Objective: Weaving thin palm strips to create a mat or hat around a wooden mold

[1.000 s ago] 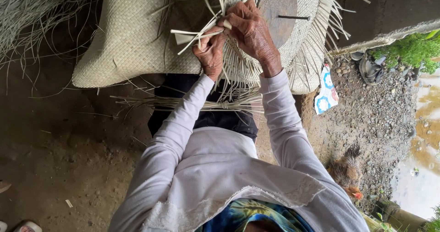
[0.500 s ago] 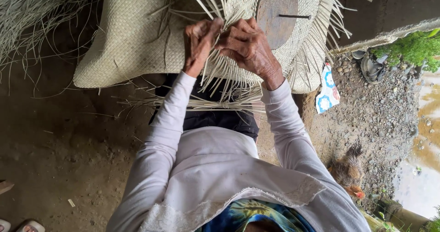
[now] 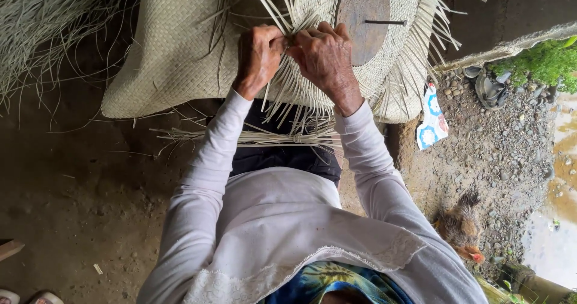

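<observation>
Because the work rests across the lap, the left hand and right hand meet over it, fingers pinched together on loose straw strips at the unfinished edge of the woven mat. Beyond them a round wooden block lies on the weave, seemingly weighting it flat.

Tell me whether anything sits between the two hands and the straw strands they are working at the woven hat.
Nothing visible does. The left hand and right hand are already pinched on the loose straw strands at the woven hat. The round wooden block sits just beyond the right hand, not between.
</observation>
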